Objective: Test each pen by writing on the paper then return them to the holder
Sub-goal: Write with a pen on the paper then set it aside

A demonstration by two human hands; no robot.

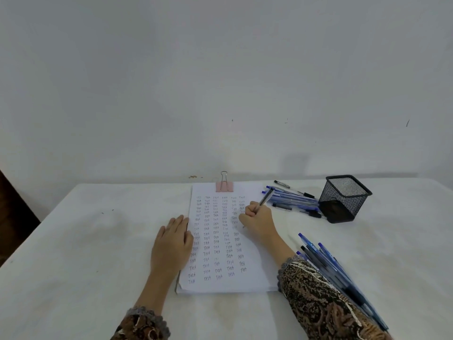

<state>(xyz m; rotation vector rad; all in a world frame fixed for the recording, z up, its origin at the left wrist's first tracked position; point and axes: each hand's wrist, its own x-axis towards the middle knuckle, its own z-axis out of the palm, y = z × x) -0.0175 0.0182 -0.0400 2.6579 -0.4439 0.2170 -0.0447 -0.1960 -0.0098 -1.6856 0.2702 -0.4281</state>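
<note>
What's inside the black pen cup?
Through the mesh, the black pen cup looks empty: no pens stick out of its top. The pens lie in two piles on the table instead. Its very bottom is too dark to see.

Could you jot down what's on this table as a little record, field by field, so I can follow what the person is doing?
right hand: grips a pen, tip at the paper
left hand: flat on the paper's left edge
paper: stack filled with columns of "Test", held by a pink binder clip
holder: black mesh, upright, looks empty
far pens: pile lying beside the holder
near pens: second pile by the right sleeve
table: white cloth
</note>
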